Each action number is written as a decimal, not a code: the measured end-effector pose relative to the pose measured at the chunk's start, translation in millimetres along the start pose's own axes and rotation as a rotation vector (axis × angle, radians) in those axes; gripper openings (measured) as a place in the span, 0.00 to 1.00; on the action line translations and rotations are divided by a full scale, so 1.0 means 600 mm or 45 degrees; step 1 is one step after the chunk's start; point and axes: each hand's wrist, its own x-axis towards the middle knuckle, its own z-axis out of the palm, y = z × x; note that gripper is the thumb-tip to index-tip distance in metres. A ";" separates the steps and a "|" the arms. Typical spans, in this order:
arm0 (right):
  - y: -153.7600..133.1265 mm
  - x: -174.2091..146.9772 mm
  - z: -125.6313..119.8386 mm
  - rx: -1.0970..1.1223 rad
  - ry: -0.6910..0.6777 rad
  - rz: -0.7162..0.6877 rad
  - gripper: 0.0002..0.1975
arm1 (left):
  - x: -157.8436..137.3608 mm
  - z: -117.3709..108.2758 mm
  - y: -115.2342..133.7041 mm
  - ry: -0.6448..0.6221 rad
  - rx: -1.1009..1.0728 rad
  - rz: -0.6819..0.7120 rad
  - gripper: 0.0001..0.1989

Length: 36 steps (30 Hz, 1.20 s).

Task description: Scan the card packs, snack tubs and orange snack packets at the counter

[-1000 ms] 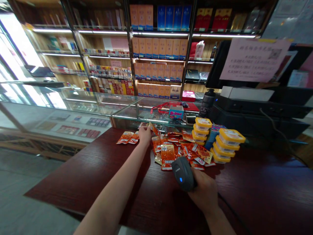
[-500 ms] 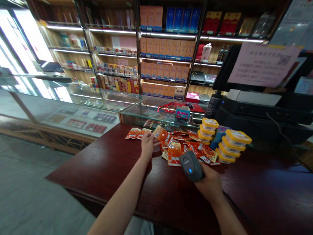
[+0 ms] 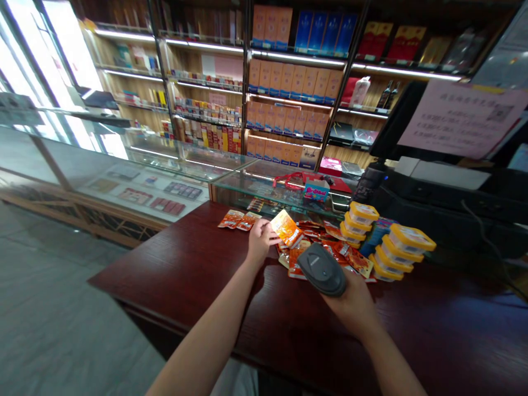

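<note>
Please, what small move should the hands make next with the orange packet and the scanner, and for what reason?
Probably bring the orange packet a little closer under the nose of the scanner. The left hand holds the packet lifted above the pile of packets, and the right hand grips the scanner just beside it, pointing toward the pile, so the two are near but not quite lined up.

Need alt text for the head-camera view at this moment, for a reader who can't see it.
At a dark red wooden counter, the left hand lifts an orange snack packet while the right hand holds a grey barcode scanner. Behind lie a pile of packets and stacked yellow-lidded tubs.
</note>
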 end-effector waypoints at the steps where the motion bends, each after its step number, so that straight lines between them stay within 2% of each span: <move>1: 0.001 -0.001 0.000 -0.006 -0.006 0.002 0.09 | -0.001 0.000 0.000 -0.004 0.006 -0.001 0.14; 8: 0.021 -0.004 0.002 -0.105 -0.074 -0.031 0.09 | 0.003 -0.002 -0.008 -0.020 -0.019 0.047 0.14; 13: 0.037 -0.015 0.002 -0.278 0.056 -0.025 0.11 | 0.009 -0.007 -0.009 0.054 -0.055 0.054 0.12; 16: 0.052 -0.025 -0.002 -0.466 0.156 -0.034 0.09 | 0.020 -0.021 -0.008 0.217 -0.153 0.052 0.10; 21: 0.080 -0.040 -0.004 -0.661 0.284 -0.212 0.09 | 0.052 -0.065 -0.012 0.702 -0.282 0.036 0.05; 23: 0.087 -0.044 -0.002 -0.675 0.309 -0.271 0.09 | 0.066 -0.079 -0.017 0.797 -0.275 0.021 0.03; 26: 0.092 -0.048 0.001 -0.684 0.327 -0.308 0.10 | 0.080 -0.089 -0.023 0.822 -0.206 -0.009 0.03; 29: 0.099 -0.052 0.002 -0.681 0.319 -0.324 0.12 | 0.079 -0.090 -0.022 0.835 0.044 -0.039 0.10; 31: 0.106 -0.054 0.002 -0.675 0.312 -0.319 0.13 | 0.068 -0.089 -0.015 0.900 0.434 -0.019 0.14; 33: 0.113 -0.057 0.001 -0.672 0.307 -0.302 0.13 | 0.053 -0.085 -0.006 0.899 0.942 0.035 0.17; 34: 0.115 -0.058 0.001 -0.675 0.314 -0.301 0.13 | 0.046 -0.082 -0.002 0.835 1.185 0.065 0.16; 36: 0.117 -0.059 0.001 -0.680 0.325 -0.316 0.13 | 0.034 -0.074 0.002 0.597 1.571 0.117 0.15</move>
